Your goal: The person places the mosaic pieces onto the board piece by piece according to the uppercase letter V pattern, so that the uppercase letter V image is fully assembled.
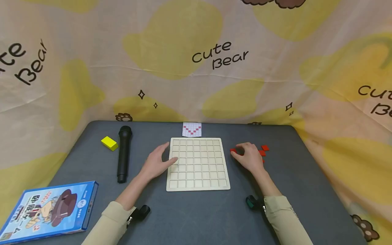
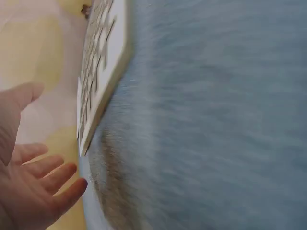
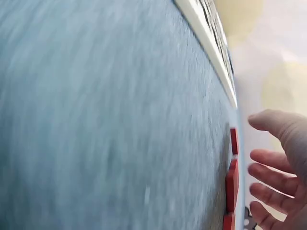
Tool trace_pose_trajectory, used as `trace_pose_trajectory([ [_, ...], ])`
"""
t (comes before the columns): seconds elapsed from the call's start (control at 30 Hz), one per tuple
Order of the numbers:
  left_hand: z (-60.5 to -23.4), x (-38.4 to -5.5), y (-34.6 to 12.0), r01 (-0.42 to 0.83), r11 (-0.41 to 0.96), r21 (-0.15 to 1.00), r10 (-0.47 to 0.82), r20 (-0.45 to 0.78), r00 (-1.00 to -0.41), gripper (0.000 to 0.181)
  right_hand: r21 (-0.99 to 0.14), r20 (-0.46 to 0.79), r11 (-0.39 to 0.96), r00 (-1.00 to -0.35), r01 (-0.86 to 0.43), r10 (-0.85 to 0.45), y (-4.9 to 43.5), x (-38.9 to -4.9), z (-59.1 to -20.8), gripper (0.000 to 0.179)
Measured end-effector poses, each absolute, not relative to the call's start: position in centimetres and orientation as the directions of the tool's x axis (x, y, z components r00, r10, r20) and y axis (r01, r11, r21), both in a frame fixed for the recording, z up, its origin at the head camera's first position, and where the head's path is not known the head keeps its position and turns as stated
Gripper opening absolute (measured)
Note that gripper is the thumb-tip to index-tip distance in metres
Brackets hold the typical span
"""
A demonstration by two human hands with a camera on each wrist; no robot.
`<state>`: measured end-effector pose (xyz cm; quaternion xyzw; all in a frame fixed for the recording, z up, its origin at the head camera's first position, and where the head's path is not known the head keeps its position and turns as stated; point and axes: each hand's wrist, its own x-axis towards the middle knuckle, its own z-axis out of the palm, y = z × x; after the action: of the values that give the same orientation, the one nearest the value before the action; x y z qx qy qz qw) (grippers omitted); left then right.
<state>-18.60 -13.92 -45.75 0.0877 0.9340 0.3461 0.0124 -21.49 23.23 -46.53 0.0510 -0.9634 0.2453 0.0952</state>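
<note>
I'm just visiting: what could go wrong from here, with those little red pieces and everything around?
The right hand could scatter the loose red tiles lying close by it. The left hand might jog the white grid board, since in the head view its thumb overlaps the board's left edge. If the left forearm swings outward, it could knock the black microphone lying nearby.
</note>
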Motion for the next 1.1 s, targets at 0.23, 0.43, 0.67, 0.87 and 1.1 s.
trace_pose_trajectory([
  [0.23,-46.7,-16.1,-14.5,0.195,0.76,0.62,0.321,-0.097,-0.942,0.107,-0.434,0.168,0.892,-0.984,-0.126,-0.057,23.7,-21.6,-47.0,0.041],
  [0.43,-47.0,-15.1,-14.7,0.226,0.771,0.596,0.382,-0.148,-0.912,0.115,-0.417,0.169,0.901,-0.984,-0.117,-0.05,23.7,-21.9,-47.4,0.032],
  [0.67,-47.4,-14.9,-14.8,0.245,0.773,0.585,0.398,-0.146,-0.905,0.116,-0.423,0.159,0.9,-0.986,-0.106,-0.042,23.5,-22.1,-47.5,0.037],
  [0.87,-48.0,-15.0,-14.6,0.274,0.759,0.59,0.422,-0.125,-0.898,0.116,-0.435,0.164,0.895,-0.986,-0.098,-0.028,23.6,-22.2,-47.6,0.032],
  [1.1,-48.1,-15.3,-14.7,0.319,0.729,0.605,0.468,-0.101,-0.878,0.12,-0.478,0.165,0.873,-0.986,-0.091,-0.013,23.6,-22.0,-47.3,0.029],
])
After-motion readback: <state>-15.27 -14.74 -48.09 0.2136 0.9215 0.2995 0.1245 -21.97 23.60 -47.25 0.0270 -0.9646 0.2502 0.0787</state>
